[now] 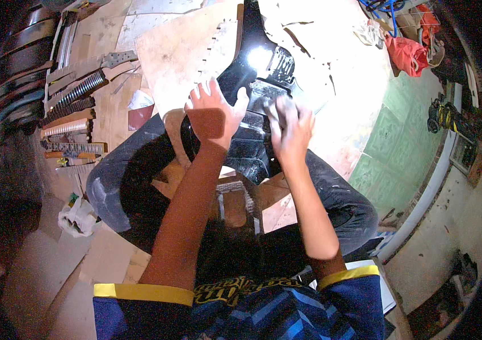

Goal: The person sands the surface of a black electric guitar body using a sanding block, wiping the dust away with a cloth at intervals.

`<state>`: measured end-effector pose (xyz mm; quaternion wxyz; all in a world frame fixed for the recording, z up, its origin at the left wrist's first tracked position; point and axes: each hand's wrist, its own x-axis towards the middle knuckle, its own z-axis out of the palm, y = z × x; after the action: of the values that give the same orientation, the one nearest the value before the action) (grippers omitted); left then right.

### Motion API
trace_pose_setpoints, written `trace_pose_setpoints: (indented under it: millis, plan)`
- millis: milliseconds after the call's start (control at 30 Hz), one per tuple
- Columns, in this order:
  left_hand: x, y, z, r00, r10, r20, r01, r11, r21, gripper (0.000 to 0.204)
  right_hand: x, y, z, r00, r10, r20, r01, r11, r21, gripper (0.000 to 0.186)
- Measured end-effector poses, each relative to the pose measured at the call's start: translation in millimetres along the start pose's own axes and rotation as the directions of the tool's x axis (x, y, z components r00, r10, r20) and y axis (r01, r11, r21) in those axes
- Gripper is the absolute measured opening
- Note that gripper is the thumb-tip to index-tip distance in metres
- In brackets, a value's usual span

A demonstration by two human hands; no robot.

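Between strips (80,90) and red bundle (407,56), splayed left hand (212,113) partly hides black guitar (255,135); right hand (292,126) grip unclear.

Stretches both bare forearms (187,204) forward, angled inward; holds the left hand (212,116) palm down with fingers (211,92) fanned and thumb (241,100) wide; curls the right hand (293,129), too blurred to show its grip.

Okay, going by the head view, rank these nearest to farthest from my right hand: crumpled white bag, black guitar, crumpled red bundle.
From your right hand:
1. Black guitar: directly beneath it.
2. Crumpled red bundle: off to the upper right.
3. Crumpled white bag: away at the lower left.
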<state>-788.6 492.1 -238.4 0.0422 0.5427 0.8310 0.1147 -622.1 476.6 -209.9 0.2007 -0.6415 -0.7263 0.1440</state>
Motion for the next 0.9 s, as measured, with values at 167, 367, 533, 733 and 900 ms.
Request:
trace_pose_setpoints:
  millis: [167, 367, 533, 733, 900]
  plan:
    - [2.9, -6.4, -1.7, 0.999, -0.001, -0.039, 0.002, 1.000, 0.022, 0.068, -78.6, 18.7, -2.9, 0.998, 0.020, 0.063, -0.016, 0.998, -0.068, 0.034]
    - [-0.2, -3.7, 0.0, 1.000, -0.007, -0.015, 0.007, 1.000, 0.012, 0.068, -17.2, 4.6, 4.6, 0.998, 0.038, 0.046, -0.039, 0.999, 0.010, 0.038]
    - [-0.2, -4.1, -1.8, 1.000, -0.013, 0.022, 0.012, 1.000, 0.026, 0.069, -42.4, 9.9, 0.7, 0.997, 0.060, 0.055, -0.059, 0.998, -0.035, 0.038]
    - [0.7, -1.3, -1.3, 1.000, -0.001, 0.003, 0.001, 1.000, 0.002, 0.066, -54.0, 11.9, -2.5, 0.997, 0.053, 0.049, -0.048, 0.993, -0.106, 0.032]
    - [-2.9, 1.3, 1.6, 0.999, 0.004, -0.052, -0.003, 1.000, 0.023, 0.063, 0.1, 4.1, 1.9, 0.994, 0.094, 0.061, -0.093, 0.995, -0.024, 0.031]
